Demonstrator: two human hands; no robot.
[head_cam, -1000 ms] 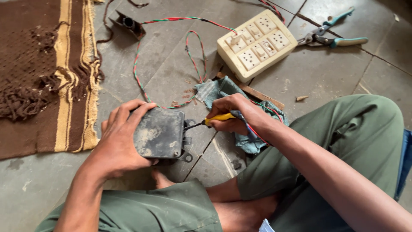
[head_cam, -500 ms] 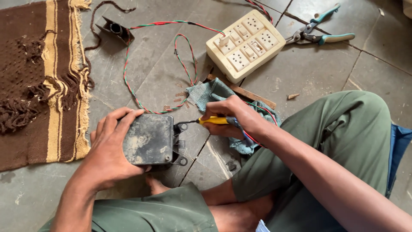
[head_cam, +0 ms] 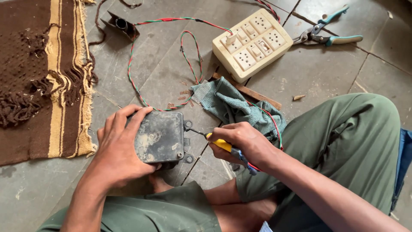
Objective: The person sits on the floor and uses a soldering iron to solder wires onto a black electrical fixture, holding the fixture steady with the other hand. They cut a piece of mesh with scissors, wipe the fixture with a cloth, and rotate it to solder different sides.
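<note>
My left hand [head_cam: 118, 148] grips a dirty black box-shaped unit [head_cam: 159, 136] from its left side, holding it just above the floor between my knees. My right hand [head_cam: 245, 141] is closed around a screwdriver [head_cam: 223, 145] with a yellow and blue handle. Its thin metal tip points left and touches the unit's right edge near a small mounting lug. A twisted red and green wire [head_cam: 136, 81] loops on the floor behind the unit.
A cream switch-and-socket board [head_cam: 252, 42] lies at the back, with teal-handled pliers [head_cam: 326, 34] to its right. A teal cloth [head_cam: 234, 105] and a wooden strip lie beside my right hand. A brown fringed mat [head_cam: 38, 73] covers the left. A small black part [head_cam: 120, 23] sits far back.
The view has shifted a little. My right hand has turned the screwdriver so that its handle now points down and right, with the tip still at the unit's right edge.
</note>
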